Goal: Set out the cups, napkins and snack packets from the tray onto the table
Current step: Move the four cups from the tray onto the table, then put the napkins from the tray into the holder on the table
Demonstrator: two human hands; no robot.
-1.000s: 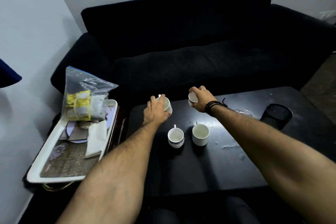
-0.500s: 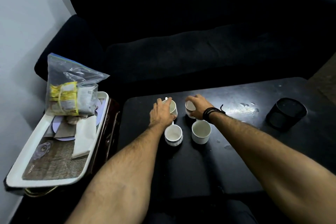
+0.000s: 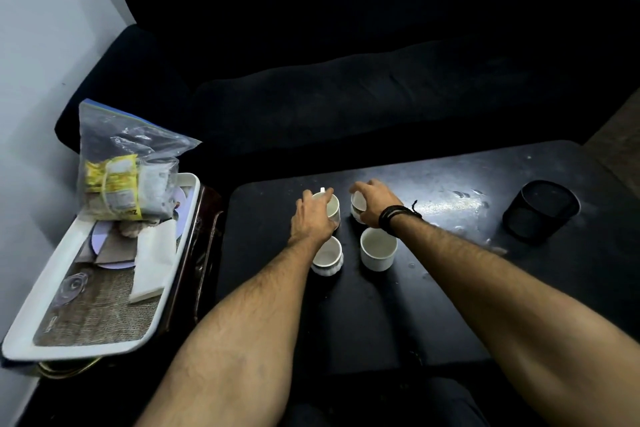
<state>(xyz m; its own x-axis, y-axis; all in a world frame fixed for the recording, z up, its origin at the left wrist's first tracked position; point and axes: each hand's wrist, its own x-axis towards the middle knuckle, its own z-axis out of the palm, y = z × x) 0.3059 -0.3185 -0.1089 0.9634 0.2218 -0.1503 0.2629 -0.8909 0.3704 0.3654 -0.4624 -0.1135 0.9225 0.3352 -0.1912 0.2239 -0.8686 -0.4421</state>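
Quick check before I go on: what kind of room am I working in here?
Most likely a home living room: a dark sofa stands behind a low black coffee table, with a serving tray of napkins and snack packets beside it.

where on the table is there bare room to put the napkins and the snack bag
Bare stretches: the near table between the forearms, the left strip beside the tray, and between the right hand and black mesh cup. The four cups crowd the middle.
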